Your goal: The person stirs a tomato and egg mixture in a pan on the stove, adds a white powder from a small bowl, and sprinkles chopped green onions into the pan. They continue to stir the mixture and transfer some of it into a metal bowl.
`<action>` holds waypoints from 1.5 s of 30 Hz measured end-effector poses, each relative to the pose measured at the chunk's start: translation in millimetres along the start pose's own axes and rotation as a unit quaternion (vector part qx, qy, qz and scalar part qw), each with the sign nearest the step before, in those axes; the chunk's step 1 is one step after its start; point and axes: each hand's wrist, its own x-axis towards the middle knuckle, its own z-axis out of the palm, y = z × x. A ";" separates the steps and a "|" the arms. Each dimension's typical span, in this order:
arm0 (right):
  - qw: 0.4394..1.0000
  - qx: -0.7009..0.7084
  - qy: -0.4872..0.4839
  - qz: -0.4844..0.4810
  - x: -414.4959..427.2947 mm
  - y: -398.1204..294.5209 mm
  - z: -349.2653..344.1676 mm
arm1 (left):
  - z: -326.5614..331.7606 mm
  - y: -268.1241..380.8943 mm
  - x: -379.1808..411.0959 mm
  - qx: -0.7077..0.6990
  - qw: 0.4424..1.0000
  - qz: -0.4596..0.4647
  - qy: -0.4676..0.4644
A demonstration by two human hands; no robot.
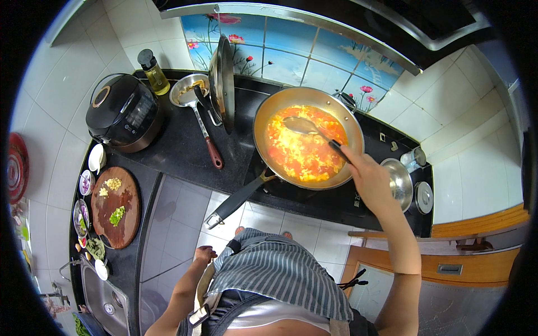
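Note:
My right hand (372, 180) grips the black handle of a metal cooking spoon (300, 125). The spoon's bowl rests at the surface of a tomato and egg mixture (294, 151), part liquid, with red pieces and yellow curds. It fills the bottom of a wide frying pan (262, 113) on the cooktop. The pan's long black handle (235, 203) points toward me, over the counter's front edge. Low beside my apron hangs my left hand (206, 253), away from the counter; its fingers are too small and turned to read.
Left of the pan, a lid (222, 84) stands upright beside a small pan (178, 90) and a slotted turner (201, 119). A rice cooker (126, 113), oil bottle (156, 77) and cutting board (122, 185) with chopped food lie further left. A steel bowl (397, 182) sits by my right wrist.

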 end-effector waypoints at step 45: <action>0.998 0.016 -0.046 0.037 -29.7 20.2 -67.6 | -0.3 -11.0 -11.6 -0.007 0.999 -0.018 0.029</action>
